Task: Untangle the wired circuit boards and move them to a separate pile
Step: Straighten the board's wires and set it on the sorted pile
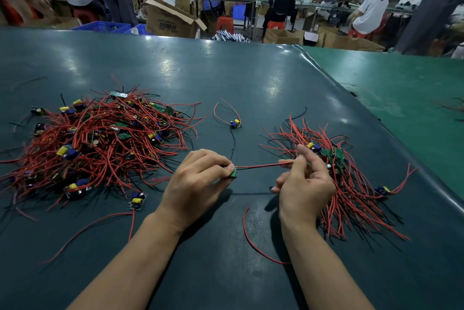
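Your left hand (198, 179) pinches a small green circuit board (233, 172), fingers curled. Your right hand (305, 184) pinches its thin red wire (263, 166), stretched straight between them.

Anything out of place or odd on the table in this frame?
Only strays: one wired board lies alone between the tangled pile and the sorted pile, another sits off the tangled pile's near edge, and a loose red wire lies between the forearms. No visible damage.

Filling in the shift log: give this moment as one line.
left hand: grips circuit board | right hand: pinches its red wire, stretched taut | tangled pile: left | sorted pile: right
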Motion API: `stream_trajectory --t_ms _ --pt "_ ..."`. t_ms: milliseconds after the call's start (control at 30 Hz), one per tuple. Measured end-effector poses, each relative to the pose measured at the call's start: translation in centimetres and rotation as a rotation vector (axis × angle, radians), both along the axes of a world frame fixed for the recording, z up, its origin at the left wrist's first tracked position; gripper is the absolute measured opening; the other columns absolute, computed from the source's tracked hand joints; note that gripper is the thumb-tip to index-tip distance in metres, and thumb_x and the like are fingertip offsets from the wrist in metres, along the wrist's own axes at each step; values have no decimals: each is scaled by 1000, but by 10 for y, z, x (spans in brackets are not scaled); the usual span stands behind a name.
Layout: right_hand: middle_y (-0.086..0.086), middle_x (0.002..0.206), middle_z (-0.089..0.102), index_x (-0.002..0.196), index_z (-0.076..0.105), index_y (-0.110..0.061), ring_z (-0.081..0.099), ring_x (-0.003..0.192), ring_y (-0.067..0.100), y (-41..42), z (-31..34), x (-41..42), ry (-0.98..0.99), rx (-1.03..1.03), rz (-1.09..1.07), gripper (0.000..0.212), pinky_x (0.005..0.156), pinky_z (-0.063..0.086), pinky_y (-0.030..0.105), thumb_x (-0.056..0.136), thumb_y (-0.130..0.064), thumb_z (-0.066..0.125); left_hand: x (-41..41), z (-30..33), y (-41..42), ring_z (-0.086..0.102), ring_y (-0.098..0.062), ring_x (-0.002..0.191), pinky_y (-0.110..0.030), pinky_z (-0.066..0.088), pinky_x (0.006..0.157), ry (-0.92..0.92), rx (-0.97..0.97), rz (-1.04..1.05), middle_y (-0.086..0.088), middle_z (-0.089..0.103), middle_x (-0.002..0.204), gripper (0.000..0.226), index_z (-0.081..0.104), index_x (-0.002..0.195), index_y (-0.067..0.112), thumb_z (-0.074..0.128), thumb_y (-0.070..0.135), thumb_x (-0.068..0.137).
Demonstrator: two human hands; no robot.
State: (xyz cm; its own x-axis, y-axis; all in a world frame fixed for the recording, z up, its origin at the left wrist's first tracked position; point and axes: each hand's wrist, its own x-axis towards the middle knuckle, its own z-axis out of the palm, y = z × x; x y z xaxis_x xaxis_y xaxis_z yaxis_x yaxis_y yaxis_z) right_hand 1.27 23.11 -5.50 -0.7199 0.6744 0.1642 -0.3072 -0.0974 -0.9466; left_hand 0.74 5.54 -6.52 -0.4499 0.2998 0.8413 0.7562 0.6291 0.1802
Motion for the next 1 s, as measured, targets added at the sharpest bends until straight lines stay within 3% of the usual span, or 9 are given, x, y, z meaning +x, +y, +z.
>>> stream_trajectory --t_ms 167,233,300,367,500,633,733,867,1000 --pt "6 90 73 153 14 -37 52 40 14 0 7 7 122 -20 138 81 39 48 29 93 -25 66 1 1 -2 65 -28 81 -43 50 75 34 73 123 -6 72 91 7 73 81 1 80 5 81" --pt "8 85 73 152 15 -36 51 39 14 -1 9 9 69 -77 266 87 37 47 27 85 -36 71 1 4 -3 67 -25 86 -47 49 79 67 185 273 -4 73 95 10 74 86 4 80 10 82" --pt "9 67 70 137 45 -12 48 35 12 -4 8 8 -50 -75 437 68 33 40 21 81 -45 66 3 6 -3 68 -25 90 -50 48 81 117 234 334 0 73 101 11 75 91 6 79 15 84" --pt "6 52 61 97 67 -4 43 33 7 -8 5 9 -114 96 638 49 34 33 16 79 -50 61 4 8 -1 67 -26 91 -51 46 82 163 183 246 3 73 106 11 76 92 8 78 17 86" --pt "1 56 60 73 66 -16 45 42 0 -14 5 16 -36 402 892 25 48 36 14 84 -37 61 4 6 6 66 -23 92 -45 47 83 176 56 49 3 73 109 8 78 91 8 75 14 85" --pt "-5 65 70 86 72 -14 54 48 0 -13 6 18 10 411 830 18 50 42 14 94 -22 58 2 4 7 65 -26 91 -33 50 85 34 196 10 -9 69 101 24 75 103 4 82 9 80" --pt "-6 68 70 88 71 -9 61 56 -1 -15 8 19 25 430 768 13 56 45 13 94 -7 60 3 4 5 65 -26 98 -36 51 87 50 167 -11 -12 68 106 28 73 107 7 81 8 80" --pt "6 63 67 76 64 -8 53 43 8 -13 8 17 -34 358 519 19 46 42 20 95 -9 61 4 7 3 59 -23 113 -42 46 94 200 115 141 -4 67 120 38 64 112 17 82 29 81" --pt "3 91 76 90 62 -8 64 47 16 -5 15 12 -43 88 323 13 34 42 20 99 -15 55 6 7 1 57 -26 99 -42 45 88 172 218 245 -3 68 102 32 63 105 17 80 34 83"
